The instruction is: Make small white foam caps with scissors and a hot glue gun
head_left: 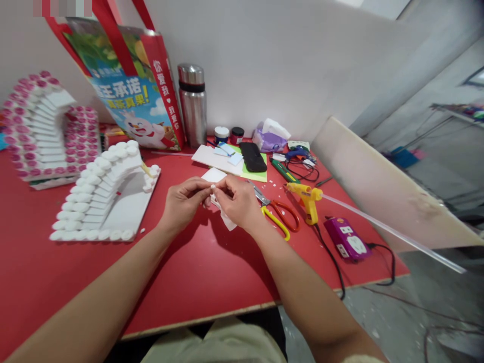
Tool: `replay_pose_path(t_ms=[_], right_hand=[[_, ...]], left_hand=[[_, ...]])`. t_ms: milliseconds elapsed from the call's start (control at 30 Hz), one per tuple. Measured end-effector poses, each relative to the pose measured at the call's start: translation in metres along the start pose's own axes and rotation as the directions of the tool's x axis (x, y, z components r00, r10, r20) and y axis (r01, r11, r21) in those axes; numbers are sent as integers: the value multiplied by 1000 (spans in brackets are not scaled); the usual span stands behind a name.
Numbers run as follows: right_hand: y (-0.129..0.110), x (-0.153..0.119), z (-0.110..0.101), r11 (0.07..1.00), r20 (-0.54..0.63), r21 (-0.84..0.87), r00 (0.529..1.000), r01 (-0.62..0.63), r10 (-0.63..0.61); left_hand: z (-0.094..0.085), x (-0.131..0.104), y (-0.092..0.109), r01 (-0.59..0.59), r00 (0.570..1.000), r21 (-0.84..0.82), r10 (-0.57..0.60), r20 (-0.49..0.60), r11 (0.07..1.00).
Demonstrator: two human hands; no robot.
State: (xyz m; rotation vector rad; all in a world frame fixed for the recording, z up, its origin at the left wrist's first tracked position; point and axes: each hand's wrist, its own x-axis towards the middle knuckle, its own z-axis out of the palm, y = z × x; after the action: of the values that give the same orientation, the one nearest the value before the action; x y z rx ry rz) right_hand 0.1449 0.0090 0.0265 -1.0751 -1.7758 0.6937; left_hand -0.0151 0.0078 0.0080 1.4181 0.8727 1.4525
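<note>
Pinching the small white piece point(213, 187) between left hand point(186, 201) and right hand point(239, 200), over the worktop point(212, 269). Best to press lightly and evenly to avoid crushing, and steer clear of the scissors point(266, 202) just beside the right hand.

On the desk point(204, 282), the stair model point(99, 195) lies left of the left hand point(185, 201), the bag point(132, 96) stands behind it, and right of the right hand point(239, 200) come scissors point(267, 201), then glue gun point(310, 202), then power box point(346, 239).
</note>
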Motion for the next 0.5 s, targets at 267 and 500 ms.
replay_pose_path(t_ms=[267, 500], right_hand=[[-3, 5, 5, 729, 180, 578, 929, -367, 324], [-11, 5, 3, 528, 252, 706, 864, -472, 436]], left_hand=[[4, -3, 0, -190, 972, 255, 217, -84, 948], [2, -4, 2, -309, 940, 393, 341, -13, 866]])
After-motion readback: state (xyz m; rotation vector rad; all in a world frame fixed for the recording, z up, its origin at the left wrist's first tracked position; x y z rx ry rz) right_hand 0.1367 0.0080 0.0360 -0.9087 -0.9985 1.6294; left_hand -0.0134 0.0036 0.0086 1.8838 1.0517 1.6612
